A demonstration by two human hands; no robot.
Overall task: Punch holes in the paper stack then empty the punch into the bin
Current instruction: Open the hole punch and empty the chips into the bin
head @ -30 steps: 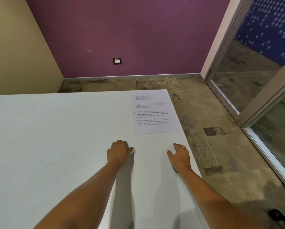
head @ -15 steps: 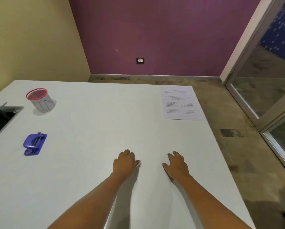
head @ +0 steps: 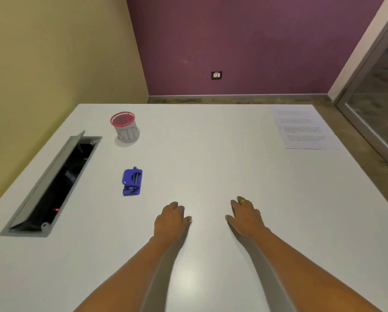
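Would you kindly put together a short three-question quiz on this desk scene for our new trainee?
1. True or false: the blue hole punch lies on the paper stack.
2. Which hand wears a ring? A) left hand B) right hand
3. Fill in: the bin with the red rim stands at the table's far ____ side.

Key
1. False: the punch lies at the left, the paper at the far right corner, well apart.
2. B. Both hands rest on the table, holding nothing.
3. Left, beyond the punch and beside the open cable hatch.
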